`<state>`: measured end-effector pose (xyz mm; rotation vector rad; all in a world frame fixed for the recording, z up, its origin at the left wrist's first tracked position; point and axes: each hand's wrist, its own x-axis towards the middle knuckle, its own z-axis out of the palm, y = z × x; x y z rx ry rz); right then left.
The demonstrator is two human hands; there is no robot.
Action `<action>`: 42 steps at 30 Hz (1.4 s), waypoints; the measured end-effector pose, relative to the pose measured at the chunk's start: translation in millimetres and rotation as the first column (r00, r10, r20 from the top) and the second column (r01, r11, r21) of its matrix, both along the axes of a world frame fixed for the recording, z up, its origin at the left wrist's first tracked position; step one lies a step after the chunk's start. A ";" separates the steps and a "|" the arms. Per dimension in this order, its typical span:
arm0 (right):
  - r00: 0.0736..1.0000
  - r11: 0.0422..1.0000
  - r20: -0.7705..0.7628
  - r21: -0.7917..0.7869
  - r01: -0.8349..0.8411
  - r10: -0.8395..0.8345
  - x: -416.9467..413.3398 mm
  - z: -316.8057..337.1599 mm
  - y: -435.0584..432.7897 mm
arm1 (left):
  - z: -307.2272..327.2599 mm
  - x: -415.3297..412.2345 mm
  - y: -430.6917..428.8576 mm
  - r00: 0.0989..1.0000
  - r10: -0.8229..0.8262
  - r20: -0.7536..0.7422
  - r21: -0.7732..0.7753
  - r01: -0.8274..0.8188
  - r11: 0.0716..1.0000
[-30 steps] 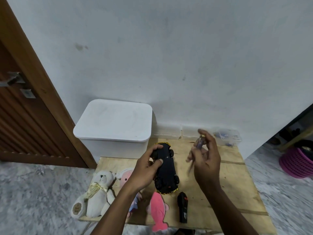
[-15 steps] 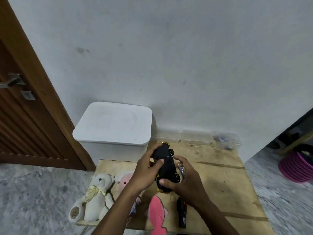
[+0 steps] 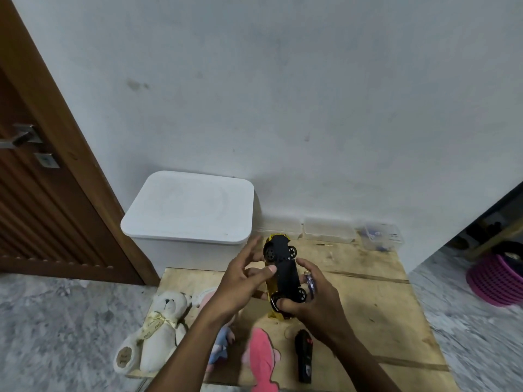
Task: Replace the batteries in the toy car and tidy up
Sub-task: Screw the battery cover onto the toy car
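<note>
Right hand (image 3: pixel 314 308) fingers curl round the near end of the toy car (image 3: pixel 285 271), a screwdriver (image 3: pixel 310 282) tucked alongside (tip hidden). Left hand (image 3: pixel 240 282) fingers spread loose, thumb touching the car's side. Black underside faces up, above the wooden board (image 3: pixel 368 304).

Left grip (image 3: pixel 240 278) loose, fingers (image 3: pixel 250 248) splayed; right grip (image 3: pixel 314 301) curled tight, both side by side

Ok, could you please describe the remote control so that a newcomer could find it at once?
Start at the wooden board beside the white lidded bin. Near its front edge, just right of the pink fish plush, lies the remote control. It is slim, black and hard, where its neighbours are soft.
</note>
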<state>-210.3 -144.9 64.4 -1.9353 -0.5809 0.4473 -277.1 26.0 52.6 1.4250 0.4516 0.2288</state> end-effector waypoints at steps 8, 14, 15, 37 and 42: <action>0.971 0.996 -0.228 0.075 -0.052 0.068 11.9 -4.8 -7.4 | -4.3 1.6 -0.1 0.983 -0.180 -0.049 -0.102 0.174 0.979; 0.979 0.997 -0.204 0.080 0.024 -0.007 16.3 -1.9 -7.1 | -11.3 7.5 1.2 0.997 -0.072 -0.022 -0.117 0.069 0.991; 0.980 0.994 -0.190 0.081 0.073 -0.057 18.8 -4.1 -7.4 | -11.2 8.3 1.8 0.999 -0.048 -0.024 -0.096 0.046 0.994; 0.952 0.959 -0.144 0.048 0.278 -0.269 63.2 -25.0 -24.3 | -56.8 60.9 -14.2 0.933 0.221 -0.284 0.363 -0.108 0.926; 0.964 0.968 -0.088 0.014 0.251 -0.249 77.8 -27.5 -33.8 | -74.2 78.9 -24.2 0.842 0.255 -0.475 0.448 -0.018 0.894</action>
